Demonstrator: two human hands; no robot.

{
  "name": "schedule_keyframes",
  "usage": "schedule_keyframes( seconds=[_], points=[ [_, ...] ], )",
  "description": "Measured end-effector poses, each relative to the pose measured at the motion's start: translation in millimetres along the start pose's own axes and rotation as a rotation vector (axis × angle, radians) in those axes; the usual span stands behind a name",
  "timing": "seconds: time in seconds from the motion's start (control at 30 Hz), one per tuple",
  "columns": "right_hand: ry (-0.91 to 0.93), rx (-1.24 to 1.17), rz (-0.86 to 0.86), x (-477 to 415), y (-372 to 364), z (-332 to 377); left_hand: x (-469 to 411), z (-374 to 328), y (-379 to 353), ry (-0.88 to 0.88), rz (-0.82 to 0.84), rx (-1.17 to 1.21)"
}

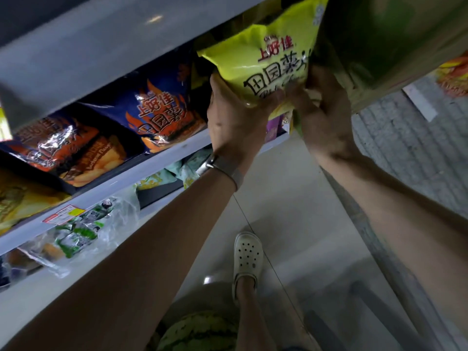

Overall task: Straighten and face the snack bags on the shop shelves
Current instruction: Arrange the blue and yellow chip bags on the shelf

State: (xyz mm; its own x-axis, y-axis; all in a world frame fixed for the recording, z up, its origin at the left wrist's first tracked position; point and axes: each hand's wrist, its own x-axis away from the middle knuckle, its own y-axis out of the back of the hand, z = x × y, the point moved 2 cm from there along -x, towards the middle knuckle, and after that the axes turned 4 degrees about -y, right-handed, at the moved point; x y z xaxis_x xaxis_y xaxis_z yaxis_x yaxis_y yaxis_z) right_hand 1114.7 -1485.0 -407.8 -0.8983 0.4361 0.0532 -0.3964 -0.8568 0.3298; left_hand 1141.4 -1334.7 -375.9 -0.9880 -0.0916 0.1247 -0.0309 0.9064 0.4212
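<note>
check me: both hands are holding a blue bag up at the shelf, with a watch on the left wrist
Wrong colour: the head view shows the bag is yellow; the blue bags lie on the shelf to its left. So: the left hand and right hand are holding a yellow bag up at the shelf, with a watch on the left wrist.

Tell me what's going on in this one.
A person holds a yellow snack bag up with both hands. The left hand and right hand grip its lower end, with the printed front toward the camera. Dark blue bags sit on the shelf to its left.
</note>
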Motion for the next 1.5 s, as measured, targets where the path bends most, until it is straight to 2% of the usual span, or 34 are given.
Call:
schedule_keyframes(
  seconds=[0.2, 0.63, 0.9, 1.13, 1.27, 1.5],
  points=[
    [0.089, 0.065, 0.035, -43, -9, 5, -27, 0, -13, -0.069, -0.048, 0.020],
    [-0.005, 0.270, 0.223, -55, -17, -23, -36, 9, -20, -0.036, 0.083, -0.108],
    [-0.061, 0.293, 0.208, -55, -20, -21, -30, 13, -14, -0.052, 0.120, -0.124],
    [-0.089, 0.420, 0.194, -28, -1, -5, -13, 11, 0, -0.052, 0.200, -0.247],
    [-0.134, 0.578, 0.270, 1, 6, 10, 5, 10, 17, -0.108, 0.330, -0.352],
    [-0.072, 0.843, 0.356, 74, 4, 71, 49, -13, 81, -0.130, 0.467, -0.498]
  ],
)
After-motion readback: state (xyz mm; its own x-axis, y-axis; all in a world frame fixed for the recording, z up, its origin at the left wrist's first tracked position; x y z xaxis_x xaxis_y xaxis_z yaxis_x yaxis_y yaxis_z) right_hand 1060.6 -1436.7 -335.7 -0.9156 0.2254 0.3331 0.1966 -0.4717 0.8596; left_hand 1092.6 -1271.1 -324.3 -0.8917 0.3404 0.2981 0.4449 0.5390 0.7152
